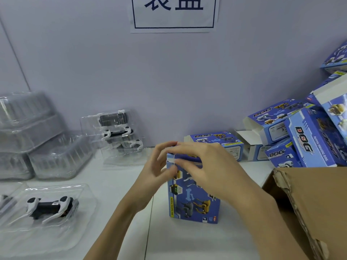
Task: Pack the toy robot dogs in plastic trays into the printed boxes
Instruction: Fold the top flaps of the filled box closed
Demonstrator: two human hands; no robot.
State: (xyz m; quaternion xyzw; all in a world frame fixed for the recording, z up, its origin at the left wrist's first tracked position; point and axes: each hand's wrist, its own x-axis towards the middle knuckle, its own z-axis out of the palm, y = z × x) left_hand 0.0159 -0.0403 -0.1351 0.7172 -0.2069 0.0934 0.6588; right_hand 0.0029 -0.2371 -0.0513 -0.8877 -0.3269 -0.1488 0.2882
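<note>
a blue printed box (193, 199) stands upright on the white table (116, 194), near the middle, and both hands are at its top end. the left hand (159, 166) comes in from the left side with its fingers loosely spread, fingertips touching the top left corner where a white flap edge shows; the picture is blurred there, so i cannot tell whether it pinches the flap. the right hand (202, 164) lies over the top of the box with fingers curved down across the upper edge and front, thumb near the white flap. to the lower left a white and black toy robot dog (49, 205) lies in a clear plastic tray (78, 228). further back by the wall a stack of trays with dogs (116, 132) leans, and left of it are piles of empty clear trays (37, 139). at the right a heap of printed boxes (300, 132) lies jumbled, some with open flaps, behind a brown cardboard carton (309, 203). a paper sign (174, 15) hangs on the wall above
</note>
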